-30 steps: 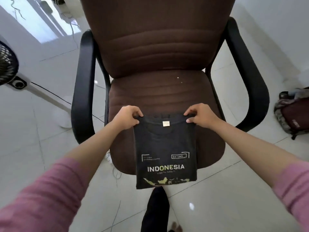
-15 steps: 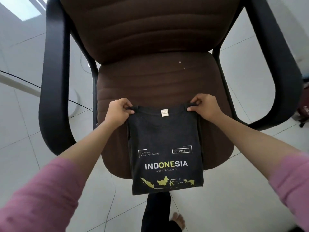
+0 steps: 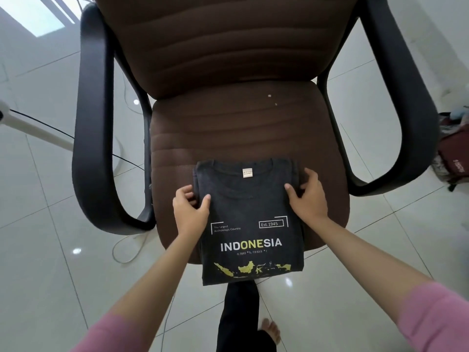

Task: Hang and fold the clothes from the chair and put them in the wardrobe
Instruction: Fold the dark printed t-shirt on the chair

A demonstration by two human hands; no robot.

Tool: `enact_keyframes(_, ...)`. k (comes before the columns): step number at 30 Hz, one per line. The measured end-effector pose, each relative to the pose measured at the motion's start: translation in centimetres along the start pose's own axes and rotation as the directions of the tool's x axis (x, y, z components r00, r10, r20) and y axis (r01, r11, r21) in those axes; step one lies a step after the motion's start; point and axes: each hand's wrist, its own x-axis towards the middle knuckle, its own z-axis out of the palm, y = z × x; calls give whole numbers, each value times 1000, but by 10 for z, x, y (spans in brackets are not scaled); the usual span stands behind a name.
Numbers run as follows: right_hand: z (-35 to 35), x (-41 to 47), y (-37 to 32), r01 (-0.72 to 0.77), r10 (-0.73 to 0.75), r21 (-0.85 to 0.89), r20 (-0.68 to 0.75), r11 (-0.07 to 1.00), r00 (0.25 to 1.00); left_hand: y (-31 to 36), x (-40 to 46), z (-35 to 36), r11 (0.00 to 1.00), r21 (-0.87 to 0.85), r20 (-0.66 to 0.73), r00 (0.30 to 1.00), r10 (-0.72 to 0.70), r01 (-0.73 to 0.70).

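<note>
Both arms out in front, bare from wrist to near the elbow, pink sleeves pushed up. Left hand at the left edge of the shirt, thumb lying flat on top, fingers curled round the edge and tucked under the side. Right hand at the right edge, thumb on top and pointing in, fingers bent round the side of the fold. Both hands about level with each other, below the collar, palms turned in toward each other. Wrists straight, in line with the arms. One bare foot down low, toes pointing forward, next to a dark trouser leg.
</note>
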Motion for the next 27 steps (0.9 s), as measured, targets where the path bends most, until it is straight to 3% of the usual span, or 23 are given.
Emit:
enact_keyframes(3,1,-4,-2,20,-21,18,96,1000,995,1,-2,0,1000,-26,86,996,-12,14)
enact_keyframes(7,1,1,-8,44,-85,223,177,974,980,8,7,-1,1000,-3,165,986,10,-10)
enact_keyframes(11,3,4,-11,124,-165,183,229,975,959,8,18,-3,1000,-1,220,976,0,0)
enact_keyframes(15,-3,5,-26,-13,-88,330,290,944,953,17,21,-5,994,-99,306,952,-16,49)
enact_keyframes(18,-13,3,-36,-159,-1,457,330,875,944,24,19,-11,967,-196,388,918,-78,165)
enact_keyframes(22,-33,-14,-40,-194,25,526,311,828,950,32,9,-23,918,-276,417,896,-152,284)
enact_keyframes(27,-76,-64,-40,-125,2,532,227,837,974,49,-32,-41,930,-299,381,920,-89,214)
